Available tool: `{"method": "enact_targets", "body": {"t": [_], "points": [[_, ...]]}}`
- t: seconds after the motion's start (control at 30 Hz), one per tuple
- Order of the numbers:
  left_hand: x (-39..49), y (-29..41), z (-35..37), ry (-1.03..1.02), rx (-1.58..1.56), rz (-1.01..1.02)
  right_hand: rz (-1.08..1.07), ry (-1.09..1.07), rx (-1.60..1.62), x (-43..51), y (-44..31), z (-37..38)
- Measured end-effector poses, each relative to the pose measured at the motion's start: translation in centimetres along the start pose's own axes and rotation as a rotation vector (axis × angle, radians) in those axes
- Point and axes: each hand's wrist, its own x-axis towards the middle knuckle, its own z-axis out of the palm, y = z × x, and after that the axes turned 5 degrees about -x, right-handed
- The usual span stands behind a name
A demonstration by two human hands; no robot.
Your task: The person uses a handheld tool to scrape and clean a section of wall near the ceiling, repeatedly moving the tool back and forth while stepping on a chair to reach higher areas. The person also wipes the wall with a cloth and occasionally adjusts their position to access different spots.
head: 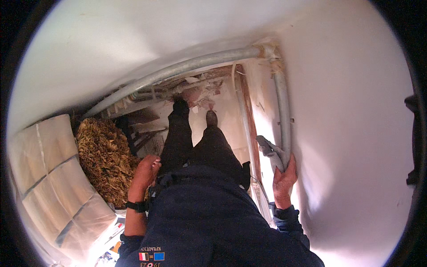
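My right hand holds a pair of grey work gloves or a folded grey cloth, which I cannot tell apart. It is right beside the pale vertical pipe along the right-hand wall; whether the hand touches the pipe is unclear. Beside my left thigh hangs my left hand, its fingers curled and partly hidden. A dark watch or band is on that wrist. Nearest to the left hand is a shaggy brown heap, like dried leaves or shredded fibre.
Left of the heap stands a plastic-wrapped bulk with dark bands. Ahead, a thick pale pipe crosses at the wall, joining the vertical one at a corner fitting. Broken rubble lies by my feet. A thin pipe runs beside a brown wooden edge.
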Motion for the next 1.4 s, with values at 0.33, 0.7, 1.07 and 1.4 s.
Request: {"method": "enact_targets", "body": {"t": [0.33,0.7,1.07,1.4], "points": [[-2.0,-0.6,0.8,0.001,-0.083,-0.085,0.079,-0.030,-0.121,-0.4,1.1,0.8],[-1.2,-1.8,1.8,0.071,-0.047,-0.006,0.039,-0.090,-0.068,-0.7,0.7,0.2],[-2.1,-3.1,3.0,0.083,-0.075,0.006,0.120,-0.057,-0.042,-0.5,-1.3,0.2],[-2.2,-3.7,1.8,0.167,-0.202,0.017,0.014,-0.105,-0.046,-0.9,1.0,0.1]]}}
